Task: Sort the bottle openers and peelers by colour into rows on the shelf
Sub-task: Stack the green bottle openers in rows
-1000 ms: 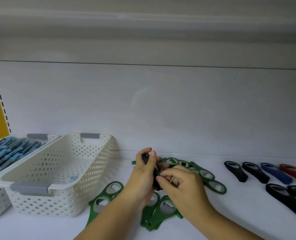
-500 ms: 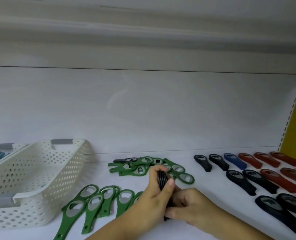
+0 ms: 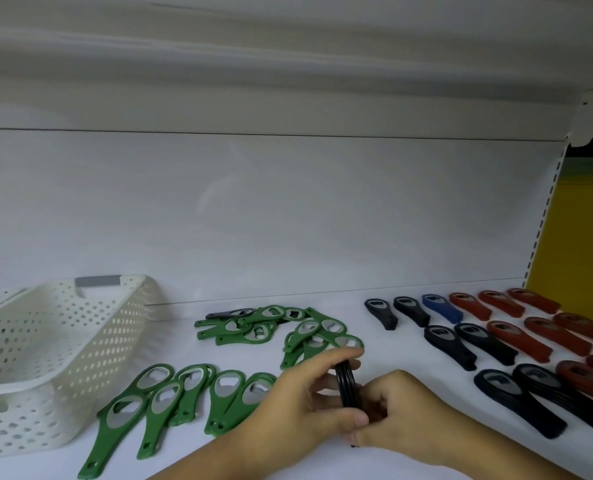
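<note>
Both hands hold a stack of black bottle openers (image 3: 347, 386) on its edge, just above the shelf (image 3: 374, 344), at about 5 o'clock from the middle of the view. The left hand (image 3: 298, 403) grips it, fingers curled over the top and thumb pressed from below. The right hand (image 3: 405, 417), at 3 o'clock of it, curls its fingers round the lower end.

I think the stack is kept together so that single pieces can be drawn off for the black rows (image 3: 516, 400) at 3 o'clock. Beyond these lie one blue opener (image 3: 442, 308) and the red openers (image 3: 537, 336).

A row of green openers (image 3: 184, 396) lies at 9 o'clock, a loose green pile (image 3: 274, 327) at 11 o'clock, and a white basket (image 3: 63, 358) further left. Nothing seems to block the way to the right.
</note>
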Action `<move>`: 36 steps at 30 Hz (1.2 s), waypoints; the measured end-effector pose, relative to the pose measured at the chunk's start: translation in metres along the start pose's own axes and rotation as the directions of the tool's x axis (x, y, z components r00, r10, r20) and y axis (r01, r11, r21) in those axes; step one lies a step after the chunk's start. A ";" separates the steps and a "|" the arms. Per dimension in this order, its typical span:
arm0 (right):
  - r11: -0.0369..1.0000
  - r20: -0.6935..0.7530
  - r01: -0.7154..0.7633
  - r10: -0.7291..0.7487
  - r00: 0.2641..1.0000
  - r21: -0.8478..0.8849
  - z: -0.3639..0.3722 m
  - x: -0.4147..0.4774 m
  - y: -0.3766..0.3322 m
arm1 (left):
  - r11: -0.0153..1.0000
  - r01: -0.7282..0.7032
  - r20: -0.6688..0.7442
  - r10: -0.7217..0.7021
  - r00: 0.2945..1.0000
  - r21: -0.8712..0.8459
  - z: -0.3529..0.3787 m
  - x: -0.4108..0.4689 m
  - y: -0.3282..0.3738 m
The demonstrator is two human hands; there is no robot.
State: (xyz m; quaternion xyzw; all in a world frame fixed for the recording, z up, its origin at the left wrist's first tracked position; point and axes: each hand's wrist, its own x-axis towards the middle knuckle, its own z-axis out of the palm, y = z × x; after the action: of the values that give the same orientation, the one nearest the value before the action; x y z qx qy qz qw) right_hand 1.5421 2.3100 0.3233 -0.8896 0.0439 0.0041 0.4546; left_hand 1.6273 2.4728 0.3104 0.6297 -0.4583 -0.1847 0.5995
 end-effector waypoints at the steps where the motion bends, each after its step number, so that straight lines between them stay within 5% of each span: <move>1: 1.000 0.002 0.001 -0.001 1.000 -0.005 0.000 -0.002 0.000 | 1.000 0.010 -0.011 -0.010 1.000 0.004 0.002 0.000 0.000; 6: 1.000 -0.015 -0.004 0.005 1.000 0.017 0.006 -0.004 0.002 | 0.999 0.015 -0.097 -0.018 0.995 -0.029 0.007 -0.001 0.003; 11: 0.986 0.115 0.020 -0.039 0.993 0.168 -0.003 -0.007 -0.001 | 0.989 0.021 -0.112 -0.038 0.993 -0.144 0.007 0.001 0.009; 23: 0.978 -0.068 0.004 0.010 0.998 0.210 0.004 0.005 -0.008 | 0.934 -0.028 -0.159 -0.031 0.987 -0.356 -0.001 0.007 0.013; 28: 0.978 -0.226 -0.207 0.194 0.955 -0.036 -0.034 0.016 -0.007 | 0.930 0.130 -0.211 -0.212 0.954 -0.345 -0.009 0.011 -0.002; 32: 0.790 -0.380 -0.513 0.385 0.841 -0.335 -0.078 0.029 0.008 | 0.931 0.220 -0.107 -0.261 0.959 -0.292 -0.007 0.009 -0.006; 36: 0.658 -0.368 -0.596 0.470 0.803 -0.460 -0.100 0.037 0.015 | 0.950 0.227 0.007 -0.231 0.973 -0.215 -0.004 0.008 -0.007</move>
State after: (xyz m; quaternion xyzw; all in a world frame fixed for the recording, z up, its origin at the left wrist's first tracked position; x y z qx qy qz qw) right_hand 1.5746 2.2175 0.3679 -0.9236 0.3501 0.0536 0.1470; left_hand 1.6365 2.4678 0.3073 0.6118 -0.3539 -0.2957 0.6426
